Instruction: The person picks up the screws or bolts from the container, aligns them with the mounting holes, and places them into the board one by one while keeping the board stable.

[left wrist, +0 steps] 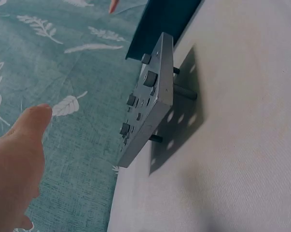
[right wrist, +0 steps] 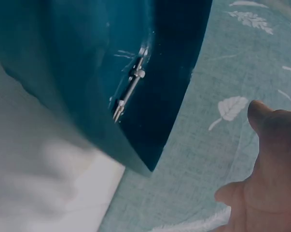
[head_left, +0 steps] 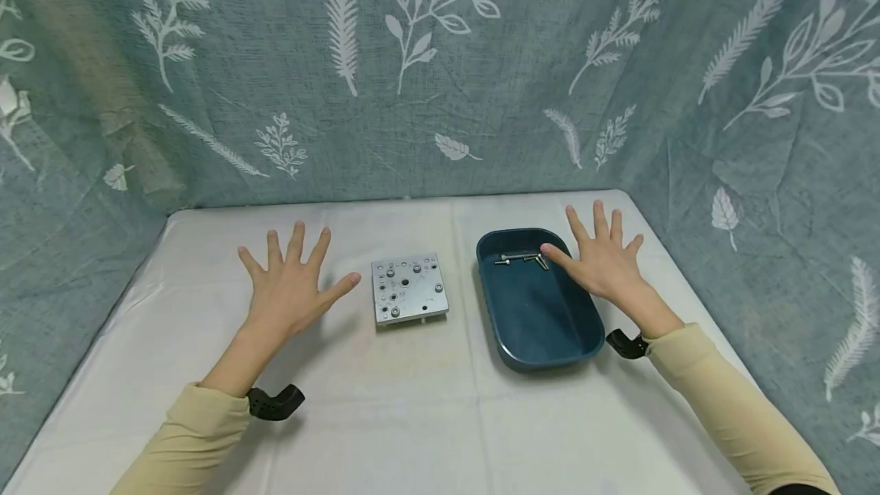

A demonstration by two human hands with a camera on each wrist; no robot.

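- The worktop (head_left: pixel 412 403) has a white cloth on it.
- The blue tray (head_left: pixel 543 327) stands right of the centre.
- My right hand (head_left: pixel 605 262) is spread flat, released, over the tray's right rim.
- My left hand (head_left: pixel 289 289) is spread too, holding nothing, just beside the metal plate (head_left: pixel 409 287).
- Some screws (head_left: pixel 519 259) lie at the tray's far end, near my right thumb.

grey holed plate (head_left: pixel 409 288) flat, blue tray (head_left: pixel 543 327) beside, seemingly bolts (head_left: pixel 521 258) inside
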